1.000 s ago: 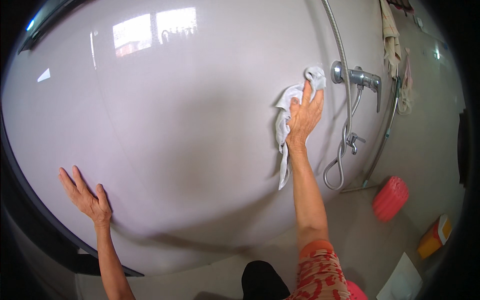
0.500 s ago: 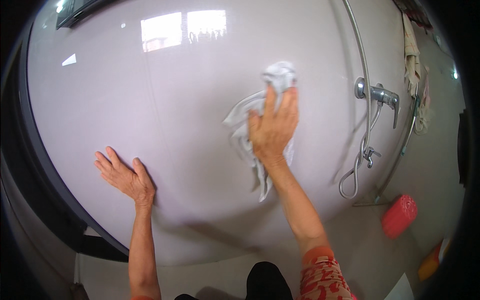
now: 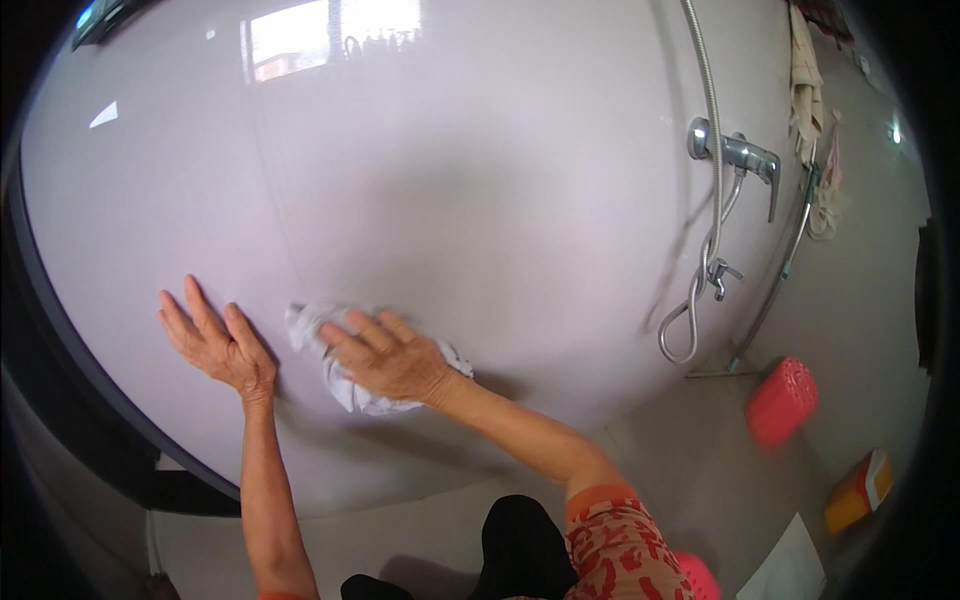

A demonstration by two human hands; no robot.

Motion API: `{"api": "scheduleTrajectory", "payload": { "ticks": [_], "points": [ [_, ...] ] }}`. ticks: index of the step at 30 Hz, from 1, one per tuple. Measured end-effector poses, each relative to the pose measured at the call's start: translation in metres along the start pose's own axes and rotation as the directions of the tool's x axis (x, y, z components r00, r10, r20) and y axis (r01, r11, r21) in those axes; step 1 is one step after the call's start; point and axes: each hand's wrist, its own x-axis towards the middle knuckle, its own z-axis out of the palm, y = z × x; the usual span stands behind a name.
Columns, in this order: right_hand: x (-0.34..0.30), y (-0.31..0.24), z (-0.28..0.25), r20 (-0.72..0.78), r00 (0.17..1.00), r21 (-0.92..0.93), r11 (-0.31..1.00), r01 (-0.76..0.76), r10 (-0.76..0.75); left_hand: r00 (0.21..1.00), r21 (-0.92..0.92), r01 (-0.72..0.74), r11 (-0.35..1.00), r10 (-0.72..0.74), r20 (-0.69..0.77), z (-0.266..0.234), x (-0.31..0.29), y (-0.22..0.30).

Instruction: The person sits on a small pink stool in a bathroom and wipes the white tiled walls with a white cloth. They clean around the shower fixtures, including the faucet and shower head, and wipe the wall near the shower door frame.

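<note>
A glossy pale wall (image 3: 480,210) stands in front of me. My right hand (image 3: 390,362) presses a crumpled white cloth (image 3: 350,396) against it, left of the middle and low down. The fingers are slightly blurred and lie over the cloth, pointing up and to the left; cloth edges show around them. To the left of the cloth, my left hand (image 3: 225,352) rests on the bare wall, its fingers spread and nothing in it.
A chrome shower mixer (image 3: 745,155) with a looped metal hose (image 3: 712,100) is fixed at the right, above a small tap (image 3: 721,279). Further right are a hanging towel (image 3: 806,85) and a leaning pole (image 3: 795,262). A red container (image 3: 782,402) and a yellow-orange bin (image 3: 850,500) stand below.
My right hand has swept the cloth down and to the left across the wall, bunching it closer to my left hand. My left hand stays on the wall. The view has shifted slightly.
</note>
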Motion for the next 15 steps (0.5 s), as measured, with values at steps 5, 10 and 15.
{"api": "scheduleTrajectory", "payload": {
  "ticks": [5,10,15],
  "points": [
    [-0.036,0.071,-0.044,0.018,0.891,-0.229,0.870,-0.437,0.453,1.000,0.019,-0.016,1.000,0.017,-0.006,-0.004,0.004,-0.001],
    [-0.096,0.128,-0.074,-0.158,0.744,-0.381,0.655,-0.652,0.649,1.000,0.017,-0.006,1.000,0.007,-0.007,0.000,0.000,0.002],
    [-0.138,0.159,-0.094,-0.282,0.451,-0.265,0.383,-0.885,0.847,1.000,0.059,-0.022,0.998,0.022,-0.011,0.001,0.000,-0.002]
  ]
}}
